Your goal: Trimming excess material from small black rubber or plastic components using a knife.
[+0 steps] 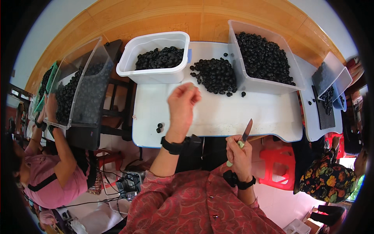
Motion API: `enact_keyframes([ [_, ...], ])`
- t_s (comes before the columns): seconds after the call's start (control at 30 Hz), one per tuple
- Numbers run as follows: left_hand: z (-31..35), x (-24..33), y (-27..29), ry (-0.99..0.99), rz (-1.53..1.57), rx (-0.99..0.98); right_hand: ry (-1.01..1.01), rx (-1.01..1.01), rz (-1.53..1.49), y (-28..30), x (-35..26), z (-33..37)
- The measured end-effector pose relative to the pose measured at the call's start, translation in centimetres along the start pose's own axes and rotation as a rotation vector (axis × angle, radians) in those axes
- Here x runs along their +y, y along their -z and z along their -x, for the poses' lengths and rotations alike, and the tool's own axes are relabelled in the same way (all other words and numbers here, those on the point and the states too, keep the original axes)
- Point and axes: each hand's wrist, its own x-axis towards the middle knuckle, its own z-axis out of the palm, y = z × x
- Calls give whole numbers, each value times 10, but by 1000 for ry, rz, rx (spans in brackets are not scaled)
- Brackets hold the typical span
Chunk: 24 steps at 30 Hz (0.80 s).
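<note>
My left hand [182, 107] is raised over the white table, its fingers curled together; whatever they may hold is hidden. It is just left of a loose heap of small round black pieces [216, 76], some showing a hole in the middle. My right hand [239, 158], at the table's front edge, is closed round the pale green handle of a knife [247, 130], blade pointing up and away. Two or three black pieces [159, 128] lie apart at the front left. Each wrist wears a black band.
A white tub [128, 62] and a larger clear bin [239, 74], both with black pieces, stand along the back of the table [218, 113]. Left, a person in pink works at another clear bin [83, 89]. Right, another person sits by a tipped clear bin [329, 74]. Red stools stand nearby.
</note>
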Motion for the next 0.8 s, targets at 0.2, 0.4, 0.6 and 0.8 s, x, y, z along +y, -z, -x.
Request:
enact_keyframes([
  [0.2, 13, -56, -38, 102, -623, -232, 30, 42, -90, 16, 0, -6],
  [0.4, -5, -98, -71, -483, -1129, -396, 53, 76, -88, 28, 0, -6],
  [0.6, -9, -117, -93, -512, -1554, -522, 56, 102, -66, 36, 1, -9],
  [0.8, -5, -123, -109, -515, -1626, -459, 62, 103, -77, 40, 5, -11],
])
